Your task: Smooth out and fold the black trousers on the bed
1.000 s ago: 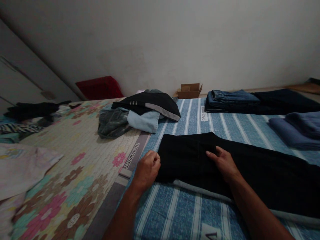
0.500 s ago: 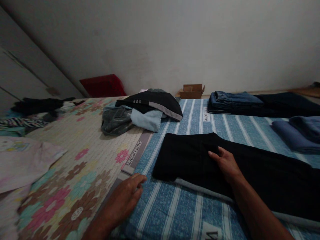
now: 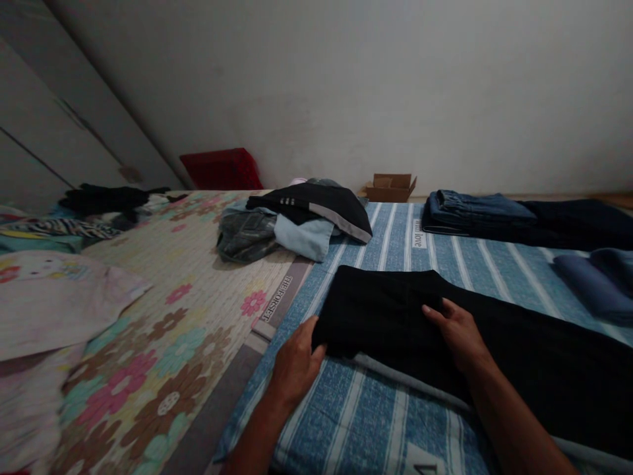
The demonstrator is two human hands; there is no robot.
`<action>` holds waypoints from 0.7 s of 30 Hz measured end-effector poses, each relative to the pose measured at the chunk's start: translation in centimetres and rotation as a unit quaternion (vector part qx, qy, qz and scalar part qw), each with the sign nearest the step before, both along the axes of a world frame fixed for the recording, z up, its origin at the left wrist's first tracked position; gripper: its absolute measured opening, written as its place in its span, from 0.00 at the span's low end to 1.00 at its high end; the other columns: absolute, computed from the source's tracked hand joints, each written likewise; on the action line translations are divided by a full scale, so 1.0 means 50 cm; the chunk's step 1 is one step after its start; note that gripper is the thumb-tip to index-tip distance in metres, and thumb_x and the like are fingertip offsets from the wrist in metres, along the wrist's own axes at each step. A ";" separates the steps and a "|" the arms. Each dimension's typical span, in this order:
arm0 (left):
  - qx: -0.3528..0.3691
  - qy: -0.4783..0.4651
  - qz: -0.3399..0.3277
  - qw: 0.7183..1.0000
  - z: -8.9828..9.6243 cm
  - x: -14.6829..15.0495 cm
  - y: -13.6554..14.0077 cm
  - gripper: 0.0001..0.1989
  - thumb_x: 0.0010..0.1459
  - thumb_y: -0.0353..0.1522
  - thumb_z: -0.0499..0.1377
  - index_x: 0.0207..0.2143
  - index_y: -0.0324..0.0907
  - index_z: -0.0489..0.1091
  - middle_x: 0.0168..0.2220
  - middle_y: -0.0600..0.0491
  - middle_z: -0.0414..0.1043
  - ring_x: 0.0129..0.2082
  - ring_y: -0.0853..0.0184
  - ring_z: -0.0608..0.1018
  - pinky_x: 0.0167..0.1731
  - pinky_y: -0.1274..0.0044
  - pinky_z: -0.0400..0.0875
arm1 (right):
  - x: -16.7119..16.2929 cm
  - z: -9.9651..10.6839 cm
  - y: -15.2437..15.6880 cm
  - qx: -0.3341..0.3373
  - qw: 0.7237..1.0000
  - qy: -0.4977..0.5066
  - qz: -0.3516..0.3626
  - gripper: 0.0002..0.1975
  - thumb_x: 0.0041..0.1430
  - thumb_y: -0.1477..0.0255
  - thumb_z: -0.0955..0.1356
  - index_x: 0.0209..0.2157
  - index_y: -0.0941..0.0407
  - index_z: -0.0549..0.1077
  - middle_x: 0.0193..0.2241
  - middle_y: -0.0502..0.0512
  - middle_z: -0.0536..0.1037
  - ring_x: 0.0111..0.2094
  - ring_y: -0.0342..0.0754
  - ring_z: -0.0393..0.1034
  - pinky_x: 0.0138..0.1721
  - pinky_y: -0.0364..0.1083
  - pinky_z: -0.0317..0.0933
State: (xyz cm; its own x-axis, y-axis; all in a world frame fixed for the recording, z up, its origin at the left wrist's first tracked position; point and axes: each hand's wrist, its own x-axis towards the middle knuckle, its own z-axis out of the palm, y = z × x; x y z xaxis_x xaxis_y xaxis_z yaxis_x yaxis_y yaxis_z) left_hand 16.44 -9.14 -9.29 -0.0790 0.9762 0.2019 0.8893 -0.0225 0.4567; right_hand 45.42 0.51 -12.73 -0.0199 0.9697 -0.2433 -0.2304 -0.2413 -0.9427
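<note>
Black trousers (image 3: 519, 349) lie flat across the blue striped sheet (image 3: 356, 422), one end folded over. My left hand (image 3: 295, 364) is at the near left corner of the folded end, its fingers slipped under or onto the cloth's edge. My right hand (image 3: 457, 331) rests palm down on top of the trousers, fingers spread toward the fold's edge.
A loose heap of clothes (image 3: 297, 221) lies beyond the trousers. Folded jeans (image 3: 469, 211) and folded blue garments (image 3: 593, 284) sit at the far right. A floral mat (image 3: 163, 330) covers the left, with more clothes (image 3: 59, 297) on it. A cardboard box (image 3: 391, 187) and a red object (image 3: 222, 168) stand by the wall.
My left hand left the trousers' corner, dropped to the sheet near the mat, then came back to the corner. My right hand stayed on the cloth. The view shifted slightly left.
</note>
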 end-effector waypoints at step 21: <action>0.058 0.048 0.094 0.993 -0.049 -0.003 0.050 0.26 0.53 0.31 0.51 0.56 0.42 0.58 0.46 0.48 0.73 0.47 0.58 0.75 0.46 0.71 0.69 | -0.027 0.030 0.018 0.076 0.996 0.024 -0.031 0.17 0.42 0.66 0.73 0.36 0.58 0.73 0.31 0.53 0.79 0.35 0.52 0.73 0.41 0.51 0.66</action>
